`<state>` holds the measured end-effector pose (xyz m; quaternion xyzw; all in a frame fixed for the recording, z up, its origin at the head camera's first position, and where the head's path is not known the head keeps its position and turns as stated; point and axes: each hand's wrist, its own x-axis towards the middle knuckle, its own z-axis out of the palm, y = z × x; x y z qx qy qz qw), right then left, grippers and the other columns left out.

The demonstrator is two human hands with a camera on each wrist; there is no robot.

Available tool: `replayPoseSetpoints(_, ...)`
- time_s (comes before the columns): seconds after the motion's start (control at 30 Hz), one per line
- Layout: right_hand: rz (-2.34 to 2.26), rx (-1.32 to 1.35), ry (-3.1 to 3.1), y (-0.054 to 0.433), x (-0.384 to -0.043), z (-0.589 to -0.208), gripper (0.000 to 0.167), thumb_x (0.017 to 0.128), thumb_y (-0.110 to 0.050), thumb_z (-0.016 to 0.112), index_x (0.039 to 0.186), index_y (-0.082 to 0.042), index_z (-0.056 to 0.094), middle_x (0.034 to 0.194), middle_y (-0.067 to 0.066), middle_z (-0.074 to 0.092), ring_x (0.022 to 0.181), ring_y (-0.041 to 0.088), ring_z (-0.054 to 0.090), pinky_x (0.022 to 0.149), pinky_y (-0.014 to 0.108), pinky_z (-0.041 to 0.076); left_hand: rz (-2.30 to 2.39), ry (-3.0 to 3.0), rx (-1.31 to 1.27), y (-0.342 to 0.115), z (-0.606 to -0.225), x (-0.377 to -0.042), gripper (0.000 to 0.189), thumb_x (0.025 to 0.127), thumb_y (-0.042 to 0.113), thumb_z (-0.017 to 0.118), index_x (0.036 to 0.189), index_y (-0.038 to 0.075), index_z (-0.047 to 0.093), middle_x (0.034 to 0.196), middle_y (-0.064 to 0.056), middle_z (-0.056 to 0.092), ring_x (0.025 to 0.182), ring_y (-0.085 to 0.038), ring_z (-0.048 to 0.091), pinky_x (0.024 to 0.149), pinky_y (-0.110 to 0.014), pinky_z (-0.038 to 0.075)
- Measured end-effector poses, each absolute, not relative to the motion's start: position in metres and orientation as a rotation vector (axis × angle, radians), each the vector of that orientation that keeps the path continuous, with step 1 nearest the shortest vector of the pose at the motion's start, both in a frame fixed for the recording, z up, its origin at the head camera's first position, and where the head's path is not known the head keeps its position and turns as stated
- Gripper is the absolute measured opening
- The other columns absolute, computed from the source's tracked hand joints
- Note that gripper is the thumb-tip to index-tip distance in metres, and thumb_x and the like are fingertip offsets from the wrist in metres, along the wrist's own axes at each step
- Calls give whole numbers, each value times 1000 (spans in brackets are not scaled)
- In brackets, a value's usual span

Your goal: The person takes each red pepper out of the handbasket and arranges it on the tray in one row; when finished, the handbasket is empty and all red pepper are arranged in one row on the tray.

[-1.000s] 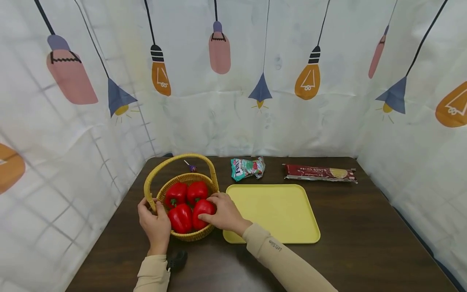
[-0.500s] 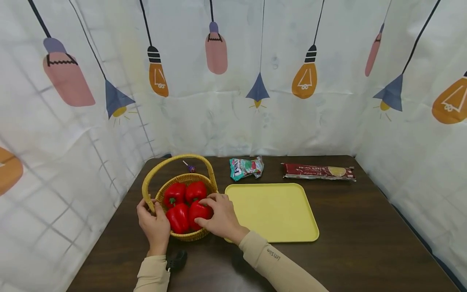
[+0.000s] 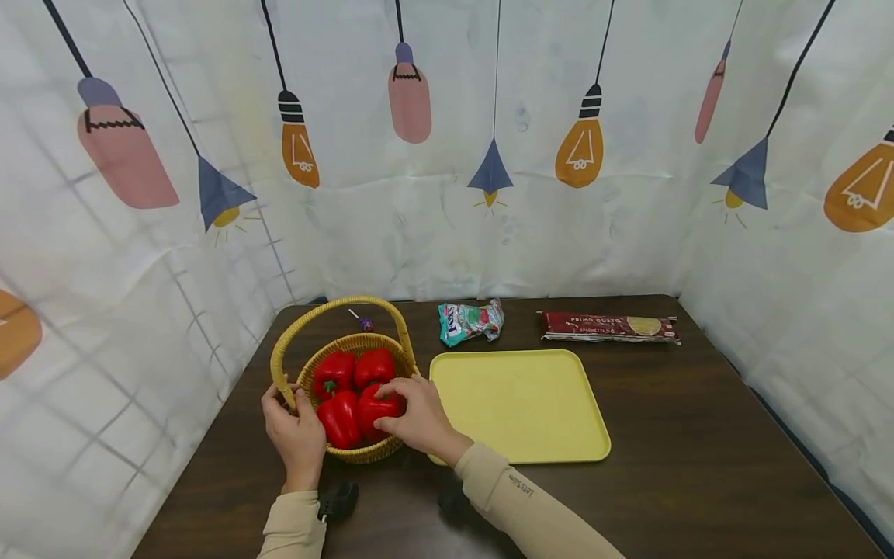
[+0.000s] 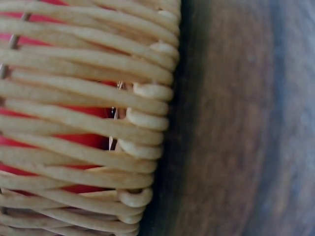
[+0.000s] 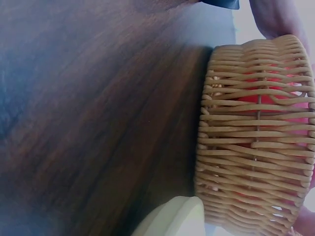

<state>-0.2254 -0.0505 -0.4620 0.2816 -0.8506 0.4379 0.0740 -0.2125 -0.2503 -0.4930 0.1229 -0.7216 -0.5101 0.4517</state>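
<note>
A yellow wicker basket (image 3: 370,454) with a tall arched handle stands on the left of the table, holding several red bell peppers (image 3: 334,374). My left hand (image 3: 296,439) grips the basket's left rim at the foot of the handle, thumb inside. Over the right rim, my right hand (image 3: 422,415) has thumb and fingers around the front-right bell pepper (image 3: 373,407), which still sits among the others. In the left wrist view, the woven wall (image 4: 88,113) fills the left half, red showing through its gaps. The right wrist view shows the basket's side (image 5: 253,142) from low down.
Just right of the basket lies a yellow tray (image 3: 520,407). Behind are a teal snack packet (image 3: 471,322), a dark red spaghetti packet (image 3: 609,328) and a lollipop (image 3: 365,322). A patterned white curtain (image 3: 433,241) encloses the table's back and sides.
My right hand has shifted slightly left, its fingers spreading and then settling over the front-right pepper, which has turned a little. My left hand stays on the rim. The head view has drifted slightly.
</note>
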Motion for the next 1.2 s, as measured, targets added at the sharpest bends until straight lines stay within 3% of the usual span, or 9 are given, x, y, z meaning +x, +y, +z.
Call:
replayPoseSetpoints(0.17,1464,743,-2583,-50,-223,-464,36,76,-24,84,104,-17,63,108,-5,64,107,17,52,91,33,46,-1263,-1785,301,-250,-493,-212,30,99,5,50,127,-6,47,109,-13,55,91,-6,47,77,-22,35)
replayPoseSetpoints(0.33,1667,665,-2576,-48,-223,-460,44,76,-21,85,108,-16,55,113,-1,59,101,16,54,79,26,51,-1269,-1777,299,-251,-494,-211,30,100,5,50,127,-7,48,108,-11,55,92,-6,47,78,-22,35)
replayPoseSetpoints(0.83,1871,677,-2437,-29,-230,-446,62,79,-17,83,131,-14,50,127,1,56,112,20,53,84,28,52,-1271,-1785,299,-251,-495,-212,32,100,8,50,129,-5,47,108,-8,55,93,-6,48,78,-22,35)
replayPoseSetpoints(1.03,1940,705,-2365,-13,-237,-436,62,81,-17,80,135,-14,49,129,3,56,115,23,52,92,41,50,-1272,-1793,299,-252,-495,-212,31,100,8,50,128,-6,48,106,-7,55,93,-6,48,78,-22,35)
replayPoseSetpoints(1.2,1953,684,-2331,3,-248,-435,60,84,-11,77,137,-6,48,133,13,54,120,33,50,96,52,46,-1286,-1809,305,-252,-494,-211,32,100,7,50,130,-5,48,108,-11,55,93,-6,48,78,-21,36)
